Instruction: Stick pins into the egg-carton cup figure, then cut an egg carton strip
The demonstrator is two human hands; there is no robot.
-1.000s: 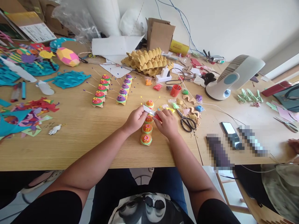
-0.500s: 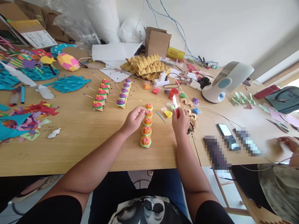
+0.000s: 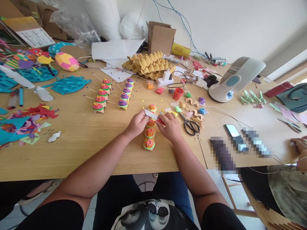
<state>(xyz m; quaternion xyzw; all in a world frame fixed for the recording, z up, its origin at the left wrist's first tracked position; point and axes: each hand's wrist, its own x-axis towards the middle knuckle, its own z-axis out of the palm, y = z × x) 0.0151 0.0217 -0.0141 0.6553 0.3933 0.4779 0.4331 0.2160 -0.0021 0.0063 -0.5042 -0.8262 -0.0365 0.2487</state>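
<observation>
My right hand (image 3: 170,126) is closed round the red handle of a small knife (image 3: 151,114), whose flat pale blade points left across the gap between my hands. The blade's tip reaches the fingertips of my left hand (image 3: 137,124), which is pinched closed; anything small between its fingers is hidden. Under both hands stands an egg-carton caterpillar (image 3: 150,133) with orange, green-edged humps and yellow-tipped feelers, partly covered by the blade. Further left stand a red-and-green caterpillar (image 3: 101,93) and a purple one (image 3: 125,93), both with pin-like sticks.
Black-handled scissors (image 3: 191,126) lie right of my right hand, near carton scraps and clay packets. A red cup (image 3: 178,94), a stack of egg trays (image 3: 147,65) and a white fan (image 3: 233,83) stand behind. Phones (image 3: 236,137) and another person's hand (image 3: 299,145) are at right.
My right hand has moved left and swung the knife from upright to nearly level, bringing its blade to my left fingertips. The scissors are now uncovered. My left hand has hardly moved.
</observation>
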